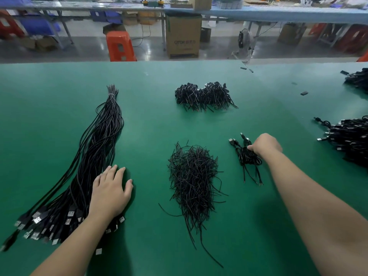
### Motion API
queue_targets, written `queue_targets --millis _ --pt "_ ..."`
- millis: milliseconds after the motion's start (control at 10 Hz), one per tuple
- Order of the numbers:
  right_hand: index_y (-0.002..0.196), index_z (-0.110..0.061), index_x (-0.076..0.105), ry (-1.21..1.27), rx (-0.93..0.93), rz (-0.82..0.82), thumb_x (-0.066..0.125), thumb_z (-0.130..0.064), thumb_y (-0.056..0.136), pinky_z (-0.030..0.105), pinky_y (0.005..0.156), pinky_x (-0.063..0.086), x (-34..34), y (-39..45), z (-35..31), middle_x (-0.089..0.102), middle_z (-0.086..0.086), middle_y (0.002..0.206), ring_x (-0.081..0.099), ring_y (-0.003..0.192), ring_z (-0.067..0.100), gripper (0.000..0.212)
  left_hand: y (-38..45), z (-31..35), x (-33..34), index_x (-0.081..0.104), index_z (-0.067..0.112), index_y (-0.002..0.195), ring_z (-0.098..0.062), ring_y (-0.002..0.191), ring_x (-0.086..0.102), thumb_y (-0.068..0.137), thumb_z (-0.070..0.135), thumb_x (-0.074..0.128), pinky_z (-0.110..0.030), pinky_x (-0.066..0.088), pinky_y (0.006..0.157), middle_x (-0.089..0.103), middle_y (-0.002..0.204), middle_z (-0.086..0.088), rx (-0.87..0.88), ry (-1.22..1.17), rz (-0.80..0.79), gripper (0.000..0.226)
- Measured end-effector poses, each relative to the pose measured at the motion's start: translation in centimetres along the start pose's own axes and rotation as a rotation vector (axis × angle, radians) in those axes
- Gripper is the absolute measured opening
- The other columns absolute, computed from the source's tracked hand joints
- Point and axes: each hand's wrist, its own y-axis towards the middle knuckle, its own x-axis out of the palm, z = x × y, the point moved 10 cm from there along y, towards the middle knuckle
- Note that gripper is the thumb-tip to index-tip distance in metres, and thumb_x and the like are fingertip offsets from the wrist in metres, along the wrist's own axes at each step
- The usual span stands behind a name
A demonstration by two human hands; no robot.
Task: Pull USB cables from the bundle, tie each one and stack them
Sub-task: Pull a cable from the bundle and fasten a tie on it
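A long bundle of black USB cables [95, 148] lies on the green table [239, 226] at the left, tied near its far end, with silver plugs fanned at the near end. My left hand [110, 193] rests flat, fingers straight, on the bundle's right side. To the right, my right hand [263, 145] grips a small clump of coiled, tied USB cables [247, 158] lying on the table. A loose heap of thin black tie wires [192, 176] sits between my hands.
A pile of tied cables [205, 95] lies at the table's middle back. More cable piles sit at the right edge [350, 140] and far right corner [358, 78]. Beyond the table stand an orange stool [119, 45], a cardboard box [183, 35] and a floor fan [245, 44].
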Motion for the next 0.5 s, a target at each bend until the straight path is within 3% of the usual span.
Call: queue_targets --millis 400,500 --pt "0.070 -0.011 0.052 -0.105 -0.113 0.135 0.073 -0.046 0.088 0.026 0.051 0.036 -0.6 -0.2 -1.2 0.056 0.005 0.070 0.051 0.058 0.021 0.044 0.0 0.0 -0.2 0.048 0.019 0.145 -0.022 0.148 0.027 0.097 0.047 0.049 -0.043 0.019 0.119 0.041 0.155 -0.007 0.002 -0.013 0.026 0.055" --pt "0.105 -0.010 0.061 -0.103 -0.197 0.205 0.065 -0.048 0.092 0.034 0.070 0.048 -2.0 -1.8 -3.2 0.062 0.012 0.104 0.061 0.094 0.032 0.041 0.1 0.0 -0.2 0.047 0.020 0.146 -0.021 0.148 0.027 0.097 0.047 0.048 -0.043 0.019 0.120 0.041 0.155 -0.007 0.001 -0.020 0.024 0.056"
